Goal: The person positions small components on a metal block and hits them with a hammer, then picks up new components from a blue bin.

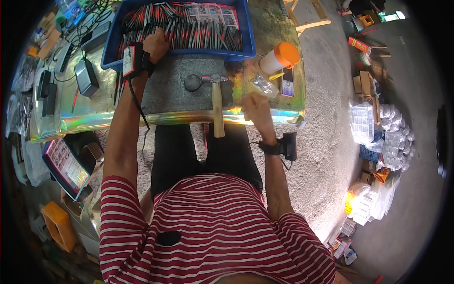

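Note:
My left hand (156, 43) reaches into the blue tray (248, 33) at the back of the table and rests on the packed rows of thin dark, red-marked tools (198, 31); whether it grips any is hidden. My right hand (256, 108) hovers as a closed fist over the table's front edge, and I cannot see anything inside it. A hammer (217, 102) with a wooden handle lies between my hands, its head beside a small round dark disc (193, 82). Both wrists carry black strapped devices.
A white cup with an orange lid (280, 57), a phone (287, 82) and a clear plastic bag (265, 85) lie at the right of the shiny table (94, 118). Black boxes and cables crowd the left. Packaged goods are piled on the floor at right.

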